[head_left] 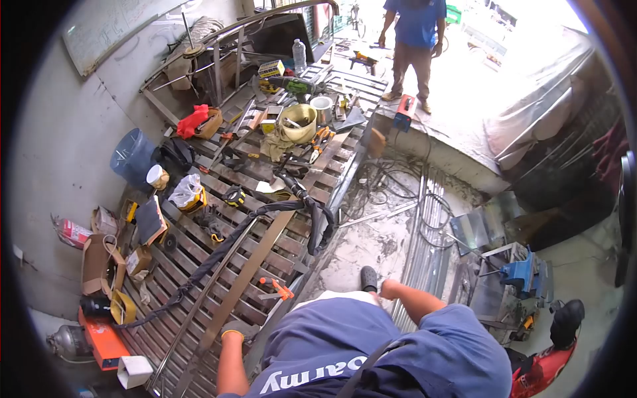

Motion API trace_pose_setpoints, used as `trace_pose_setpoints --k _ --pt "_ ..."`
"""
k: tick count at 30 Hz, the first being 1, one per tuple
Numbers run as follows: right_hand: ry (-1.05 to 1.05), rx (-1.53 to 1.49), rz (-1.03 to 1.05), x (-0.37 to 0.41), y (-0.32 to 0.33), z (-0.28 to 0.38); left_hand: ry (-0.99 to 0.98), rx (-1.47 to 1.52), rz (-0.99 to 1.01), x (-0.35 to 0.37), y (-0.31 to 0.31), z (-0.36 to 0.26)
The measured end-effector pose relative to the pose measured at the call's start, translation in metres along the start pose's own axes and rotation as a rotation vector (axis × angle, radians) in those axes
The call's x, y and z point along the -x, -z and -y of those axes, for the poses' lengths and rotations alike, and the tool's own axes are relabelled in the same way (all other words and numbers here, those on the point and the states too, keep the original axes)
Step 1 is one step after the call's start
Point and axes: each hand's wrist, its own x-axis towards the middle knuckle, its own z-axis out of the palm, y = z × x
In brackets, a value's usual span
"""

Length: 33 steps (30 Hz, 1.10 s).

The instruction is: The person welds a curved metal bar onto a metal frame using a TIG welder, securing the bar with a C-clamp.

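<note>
My left hand (241, 329), in a grey glove with a yellow cuff, is at the near edge of the slatted metal table (282, 242). Its fingers are too small and partly hidden to read. Closest to it are a long flat metal bar (247, 272) and an orange-handled tool (277, 289), perhaps a clamp. Low beside my body is my right hand (389, 289), near a dark shoe (369, 278); its fingers do not show clearly. A thick black cable (222, 251) crosses the table to a dark torch-like tool (292, 184).
A bucket (300, 125), a green drill (296, 85) and a tape measure (234, 196) lie on the table. Right of me are metal strips (415, 255) and a blue vise (522, 270). A person in blue (416, 30) stands ahead by a red machine (405, 111).
</note>
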Motion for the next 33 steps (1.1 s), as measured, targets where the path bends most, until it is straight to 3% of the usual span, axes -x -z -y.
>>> trace_pose_setpoints --k 1,2,3,5,7,9,11,15,17,20,24,29,33 --pt "-0.070 -0.049 -0.002 0.022 0.011 0.031 -0.027 -0.012 -0.014 0.000 -0.001 0.002" --pt "-0.088 -0.177 -0.151 0.029 0.001 0.052 -0.049 -0.027 -0.028 0.003 0.002 0.006" --pt "0.030 -0.127 -0.166 0.028 -0.005 0.067 -0.065 -0.045 -0.039 0.008 0.004 0.011" --pt "0.006 -0.157 -0.123 0.036 -0.013 0.106 -0.134 -0.040 -0.066 0.009 0.001 0.020" --pt "-0.076 -0.129 -0.099 0.097 0.018 0.161 -0.197 -0.079 -0.059 -0.002 -0.003 0.025" --pt "-0.082 -0.049 -0.541 0.150 0.037 0.205 -0.270 -0.109 -0.046 -0.003 0.001 0.028" --pt "0.065 -0.067 -0.826 0.181 0.078 0.224 -0.353 -0.138 -0.013 -0.019 0.003 0.030" --pt "0.194 -0.054 -1.200 0.262 0.209 0.254 -0.365 -0.176 0.044 -0.002 0.029 0.020" --pt "0.125 0.011 -1.338 0.269 0.258 0.253 -0.375 -0.174 0.090 0.007 0.036 0.015" --pt "0.082 -0.061 -1.450 0.303 0.273 0.286 -0.394 -0.179 0.071 0.012 0.043 0.020" --pt "0.113 -0.086 -1.306 0.330 0.227 0.347 -0.457 -0.215 0.063 -0.017 0.035 0.029" --pt "0.005 -0.039 -1.616 0.317 0.333 0.353 -0.521 -0.213 0.039 -0.022 0.039 0.039" --pt "0.073 0.052 -1.842 0.380 0.364 0.389 -0.529 -0.178 0.024 -0.020 0.041 0.038"
